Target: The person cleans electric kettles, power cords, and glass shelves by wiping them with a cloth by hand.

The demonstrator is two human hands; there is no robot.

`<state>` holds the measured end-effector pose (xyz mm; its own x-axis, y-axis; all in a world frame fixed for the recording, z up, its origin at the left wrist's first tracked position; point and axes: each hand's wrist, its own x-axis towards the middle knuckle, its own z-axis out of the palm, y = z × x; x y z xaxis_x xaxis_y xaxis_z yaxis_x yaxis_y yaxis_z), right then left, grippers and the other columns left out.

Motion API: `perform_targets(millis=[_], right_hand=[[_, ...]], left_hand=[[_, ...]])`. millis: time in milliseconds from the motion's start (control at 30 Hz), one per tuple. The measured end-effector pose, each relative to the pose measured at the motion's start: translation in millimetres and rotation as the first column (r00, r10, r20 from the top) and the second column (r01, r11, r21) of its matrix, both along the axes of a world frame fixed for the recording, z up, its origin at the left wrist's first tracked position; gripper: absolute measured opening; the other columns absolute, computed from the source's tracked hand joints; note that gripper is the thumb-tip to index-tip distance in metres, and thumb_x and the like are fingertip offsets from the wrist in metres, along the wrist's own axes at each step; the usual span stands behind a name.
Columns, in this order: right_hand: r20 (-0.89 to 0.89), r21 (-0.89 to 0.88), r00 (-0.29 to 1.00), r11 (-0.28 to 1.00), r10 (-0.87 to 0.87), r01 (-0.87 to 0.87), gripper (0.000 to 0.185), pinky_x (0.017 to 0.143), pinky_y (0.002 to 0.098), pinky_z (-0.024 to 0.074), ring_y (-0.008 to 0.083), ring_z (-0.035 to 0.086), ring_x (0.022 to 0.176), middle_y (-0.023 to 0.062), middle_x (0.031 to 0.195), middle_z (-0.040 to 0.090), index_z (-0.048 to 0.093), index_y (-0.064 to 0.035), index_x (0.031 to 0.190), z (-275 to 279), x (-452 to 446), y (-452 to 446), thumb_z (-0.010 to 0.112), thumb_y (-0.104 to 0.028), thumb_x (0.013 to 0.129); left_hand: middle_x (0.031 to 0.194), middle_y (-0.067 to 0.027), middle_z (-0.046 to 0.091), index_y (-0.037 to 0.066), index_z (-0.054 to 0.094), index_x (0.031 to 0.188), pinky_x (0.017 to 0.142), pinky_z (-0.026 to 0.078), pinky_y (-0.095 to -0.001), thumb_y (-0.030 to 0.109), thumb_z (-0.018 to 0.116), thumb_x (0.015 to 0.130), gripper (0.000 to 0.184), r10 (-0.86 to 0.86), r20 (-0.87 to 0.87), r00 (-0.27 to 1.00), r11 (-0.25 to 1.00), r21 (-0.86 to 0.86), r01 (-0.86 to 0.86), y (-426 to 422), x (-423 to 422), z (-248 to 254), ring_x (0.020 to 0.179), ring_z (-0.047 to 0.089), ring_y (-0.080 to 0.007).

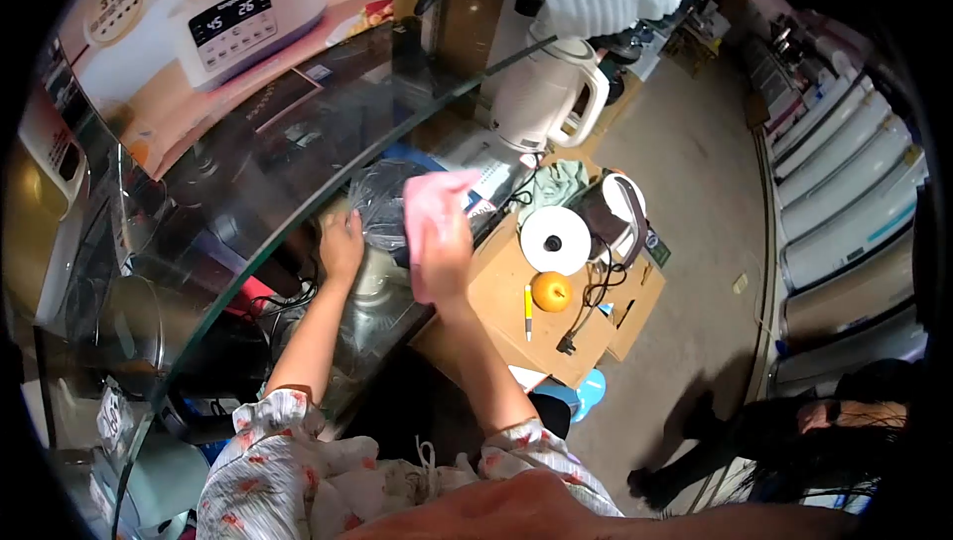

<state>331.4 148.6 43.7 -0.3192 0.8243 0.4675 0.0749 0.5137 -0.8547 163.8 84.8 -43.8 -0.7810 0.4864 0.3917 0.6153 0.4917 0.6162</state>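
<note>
My right hand [445, 254] is closed around a pink cloth [437, 195], which hangs over the near side of a dark item wrapped in clear plastic [382, 198]. At the left edge of that wrapped item is my left hand [340, 242], its fingers curled against the plastic. What exactly is inside the wrapping I cannot make out. Both hands are below the edge of the upper glass shelf [288, 212], over a lower glass surface [372, 292]. A cream electric kettle [541, 93] stands just beyond them.
To the right, a cardboard box [496, 312] bears a white lid [554, 240], an orange fruit [552, 292], a yellow cutter [528, 312], a black power cord [594, 292] and a white-and-brown kettle [620, 207]. A large printed box [149, 113] stands on the shelf. Another person's arm [834, 416] shows at lower right.
</note>
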Motion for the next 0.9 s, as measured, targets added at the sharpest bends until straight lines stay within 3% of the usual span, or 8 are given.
perform_targets(millis=[33,67,133,233,533,600,767,900], right_hand=[[-0.035,-0.055,0.999,0.998,-0.008,0.006,0.035,0.09,0.0396,0.04,0.0378,0.05,0.103,0.0207,0.112,0.055,0.053,-0.0005,0.119,-7.0,-20.0,-7.3,0.052,-0.01,0.086],[0.161,0.252,0.986,0.968,-0.041,-0.001,0.036,0.085,0.0429,0.0403,0.0372,0.051,0.096,0.0186,0.108,0.056,0.055,-0.004,0.118,-26.2,-39.4,-0.3,0.052,-0.009,0.083],[0.287,0.448,0.957,0.877,0.042,-0.173,0.037,0.084,0.0453,0.0396,0.0347,0.052,0.097,0.0165,0.108,0.056,0.058,-0.0101,0.116,-49.9,-63.7,-0.1,0.055,-0.011,0.08],[0.527,0.355,0.845,0.879,0.092,-0.317,0.033,0.085,0.0446,0.0409,0.0334,0.052,0.101,0.0157,0.112,0.056,0.062,-0.0142,0.112,-54.9,-59.1,6.4,0.054,-0.013,0.079],[0.418,0.324,0.87,0.938,-0.261,0.126,0.029,0.081,0.0415,0.0467,0.035,0.052,0.098,0.0153,0.109,0.057,0.067,-0.0184,0.104,-64.7,-28.2,95.4,0.055,-0.009,0.079],[0.548,0.031,0.81,0.972,-0.211,0.232,0.029,0.082,0.042,0.0464,0.037,0.053,0.096,0.0176,0.107,0.057,0.065,-0.0166,0.106,-60.7,-26.6,118.7,0.056,-0.01,0.079],[0.306,0.262,0.929,0.957,-0.208,0.128,0.039,0.085,0.0415,0.0445,0.0391,0.051,0.099,0.0191,0.106,0.056,0.063,-0.0142,0.11,-19.1,-56.2,105.3,0.055,-0.002,0.074],[0.48,0.247,0.877,0.963,-0.024,-0.109,0.036,0.087,0.0513,0.0409,0.037,0.049,0.105,0.0139,0.115,0.055,0.061,-0.0207,0.114,-46.3,-74.9,83.9,0.055,-0.009,0.08]], left_hand=[[0.11,-0.0199,0.057,0.006,0.056,0.111,0.076,0.046,-0.0475,0.024,0.045,0.091,0.029,0.021,0.033,0.999,1.0,0.017,-0.021,-0.4,7.6,12.1,0.092,0.058,-0.0381],[0.109,-0.0199,0.057,0.007,0.055,0.114,0.076,0.046,-0.0474,0.022,0.045,0.09,0.03,-0.01,-0.007,1.0,0.999,0.037,0.01,-1.5,7.6,9.6,0.092,0.058,-0.038],[0.109,-0.0199,0.058,0.007,0.052,0.118,0.076,0.047,-0.0473,0.017,0.045,0.088,0.033,-0.072,-0.092,0.993,0.995,0.066,0.078,-3.4,5.5,-0.4,0.094,0.058,-0.0377],[0.105,-0.0193,0.061,0.013,0.054,0.122,0.075,0.048,-0.047,0.016,0.046,0.085,0.037,0.008,-0.007,1.0,0.993,-0.114,-0.009,-2.1,6.5,0.1,0.089,0.06,-0.0384],[0.095,-0.0161,0.065,0.013,0.062,0.114,0.072,0.049,-0.0419,0.02,0.048,0.085,0.033,0.053,-0.019,0.998,0.984,-0.169,-0.055,0.1,9.0,0.4,0.084,0.062,-0.0345],[0.095,-0.0158,0.065,0.012,0.062,0.114,0.073,0.048,-0.0414,0.02,0.048,0.085,0.033,0.038,-0.017,0.999,0.982,-0.185,-0.04,-0.5,10.4,6.7,0.085,0.061,-0.0345],[0.095,-0.0168,0.064,0.012,0.063,0.113,0.074,0.048,-0.0413,0.021,0.048,0.084,0.033,0.033,0.014,0.999,0.981,-0.193,-0.03,1.6,13.4,10.5,0.085,0.061,-0.0348],[0.094,-0.0187,0.064,0.014,0.062,0.114,0.075,0.048,-0.0426,0.022,0.049,0.084,0.035,0.077,0.039,0.996,0.969,-0.239,-0.065,-1.5,12.8,7.0,0.085,0.062,-0.036]])
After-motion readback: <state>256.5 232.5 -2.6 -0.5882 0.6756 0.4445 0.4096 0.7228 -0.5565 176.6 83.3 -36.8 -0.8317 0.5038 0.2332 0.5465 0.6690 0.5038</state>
